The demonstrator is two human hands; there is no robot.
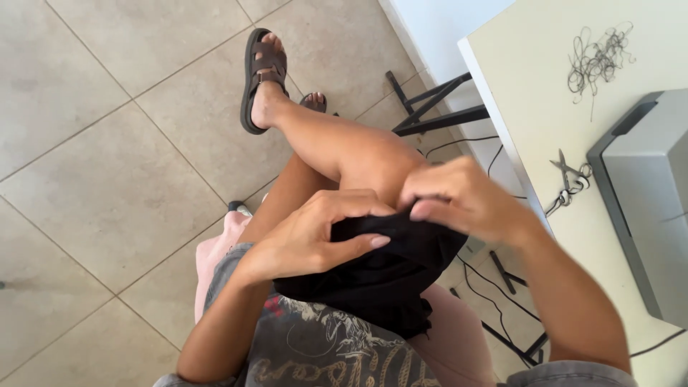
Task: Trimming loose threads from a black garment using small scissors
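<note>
**stitchfan:** Grey printed shirt [322,351] fills the bottom edge of the frame, and right above it, dead centre, is the black fabric [380,276] bunched on the lap. Left hand [315,233] is curled over its top edge with the fingers [358,242] clamped on a fold, thumb on top. Right hand [466,197] comes in from the right, fingertips pinched shut on the same edge just beside the left ones. So both are gripping the cloth, nearly touching each other

**bobbin_bee:** Looks to me like picking at or checking a seam, hands that close together on one bit of edge. What exactly sits between the fingertips I can't tell, it's all black on black

**stitchfan:** Same. If there's a loose thread to cut, I'd say the next move needs the small scissors [570,179], and those are well apart, on the pale surface [516,93] at the right of the frame, next to the grey machine [645,201]. One hand would have to let go and reach over while the other keeps the spot pinched

**bobbin_bee:** Tangle of dark thread [598,57] at upper right too. Crossed legs, a brown sandal [261,75] up top, tiled floor [107,179] on the left
</note>
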